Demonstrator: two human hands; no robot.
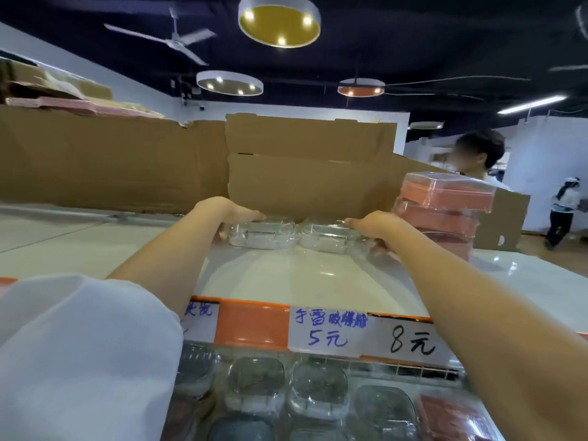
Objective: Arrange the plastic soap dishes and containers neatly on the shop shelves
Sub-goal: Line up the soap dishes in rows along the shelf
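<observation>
While both arms reach across the glossy white top shelf (318, 281), the left hand (234, 213) grips one clear soap dish (261, 235) and the right hand (372, 226) grips its twin (327, 237); the two touch, backed against rough brown cardboard (302, 173). Bare shelf lies open at 6 and 9 o'clock. Stacked pink lidded containers (445, 202) crowd 3 o'clock, their base hidden behind the right arm. Lower-shelf dishes (318, 389) blur under handwritten price tags (337, 332).

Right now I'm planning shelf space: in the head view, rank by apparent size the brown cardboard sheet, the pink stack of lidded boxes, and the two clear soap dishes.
1. Brown cardboard sheet
2. Pink stack of lidded boxes
3. Left clear soap dish and right clear soap dish: alike, not ranked.
</observation>
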